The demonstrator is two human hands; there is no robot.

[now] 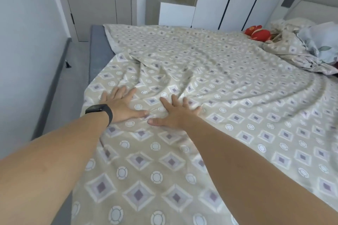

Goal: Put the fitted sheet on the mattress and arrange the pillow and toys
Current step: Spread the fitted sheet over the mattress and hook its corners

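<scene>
Both of the person's hands lie flat on the fitted sheet, fingers straight and spread, palms down, gripping nothing. The left hand, with a black wristband just behind it, presses the cloth at about 9 o'clock from the picture's middle; the right hand presses just beside it, thumbs nearly meeting. Wrinkles fan out from the hands toward 12 and 2 o'clock.

The beige sheet, patterned with diamonds and circles, is spread over most of the mattress, whose grey edge shows bare along the left side at 10 o'clock, where the sheet's far corner lies loose on top rather than tucked. At 2 o'clock a red plush toy rests near the headboard, touching a bunched heap of the same patterned cloth. Just right of that lies a pale bundle, possibly the pillow, though the edge of the view blurs it.
</scene>
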